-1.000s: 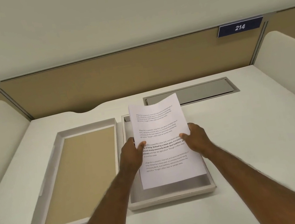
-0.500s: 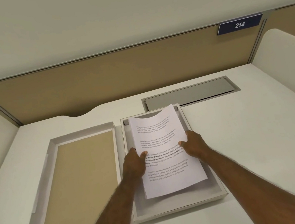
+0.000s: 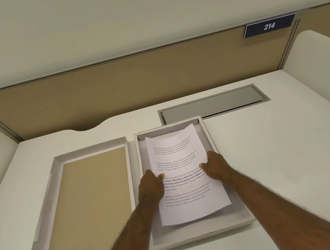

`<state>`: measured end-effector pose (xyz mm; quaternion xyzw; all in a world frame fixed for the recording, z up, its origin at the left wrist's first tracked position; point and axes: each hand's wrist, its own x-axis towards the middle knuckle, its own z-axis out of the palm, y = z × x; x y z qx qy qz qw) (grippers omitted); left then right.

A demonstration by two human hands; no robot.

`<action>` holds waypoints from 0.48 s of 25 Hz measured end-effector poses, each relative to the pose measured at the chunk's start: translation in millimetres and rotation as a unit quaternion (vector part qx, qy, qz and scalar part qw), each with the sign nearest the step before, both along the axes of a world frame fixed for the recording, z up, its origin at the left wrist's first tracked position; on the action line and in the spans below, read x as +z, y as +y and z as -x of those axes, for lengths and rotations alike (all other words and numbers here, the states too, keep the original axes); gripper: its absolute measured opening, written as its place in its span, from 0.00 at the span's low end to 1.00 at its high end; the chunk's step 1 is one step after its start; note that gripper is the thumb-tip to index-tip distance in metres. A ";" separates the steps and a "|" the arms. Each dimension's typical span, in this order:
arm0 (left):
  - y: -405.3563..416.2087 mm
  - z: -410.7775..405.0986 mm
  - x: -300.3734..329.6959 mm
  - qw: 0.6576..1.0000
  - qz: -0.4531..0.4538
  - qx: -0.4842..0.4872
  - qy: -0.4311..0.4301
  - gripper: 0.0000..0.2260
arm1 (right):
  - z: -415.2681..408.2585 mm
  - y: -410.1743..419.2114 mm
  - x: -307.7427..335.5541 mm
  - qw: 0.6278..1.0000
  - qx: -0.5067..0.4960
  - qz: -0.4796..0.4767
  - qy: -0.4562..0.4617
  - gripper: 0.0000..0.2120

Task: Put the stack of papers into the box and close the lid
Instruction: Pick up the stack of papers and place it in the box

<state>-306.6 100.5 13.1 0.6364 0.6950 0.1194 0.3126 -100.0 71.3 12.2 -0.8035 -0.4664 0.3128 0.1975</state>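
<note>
— What carries it all?

— A white desk (image 3: 275,161), walled at its far edge by a tan partition (image 3: 131,86); a blue plate marked 214 (image 3: 269,25) sits at the partition's upper right corner; a grey hatch (image 3: 213,103) is set flush into the desk near the far edge, right of centre.

— And the box?

— The lid (image 3: 83,215) lies upturned toward the left edge, its brown inside facing up; the box (image 3: 239,224) stands just beside it, open, its near wall close to the front edge of the desk.

— Where is the stack of papers (image 3: 181,178)?

— Inside the outline of the box, printed side up, slightly skewed; its far end curls upward near the box's far wall; whether its underside touches the bottom, I cannot tell.

— The hands?

— The left hand (image 3: 151,187) clamps the stack's left edge, thumb on top; the right hand (image 3: 215,167) clamps the right edge likewise; the remaining fingers are hidden beneath the sheets.
</note>
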 end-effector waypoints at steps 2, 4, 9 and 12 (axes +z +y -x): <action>-1.1 -2.3 -0.1 1.000 0.006 -0.004 0.016 0.17 | -0.2 1.0 0.5 1.000 -0.001 0.002 -0.002 0.17; -3.1 -4.0 -2.1 0.999 0.015 -0.021 0.036 0.18 | 0.2 0.8 0.3 1.000 -0.007 0.004 0.000 0.17; -11.7 -15.0 -5.2 0.997 0.044 0.001 0.056 0.31 | 2.1 -2.9 0.5 0.999 -0.015 0.021 0.025 0.21; -17.6 -20.0 -7.1 0.996 0.018 -0.007 0.083 0.36 | 3.5 -6.9 0.9 0.999 -0.023 0.018 0.038 0.23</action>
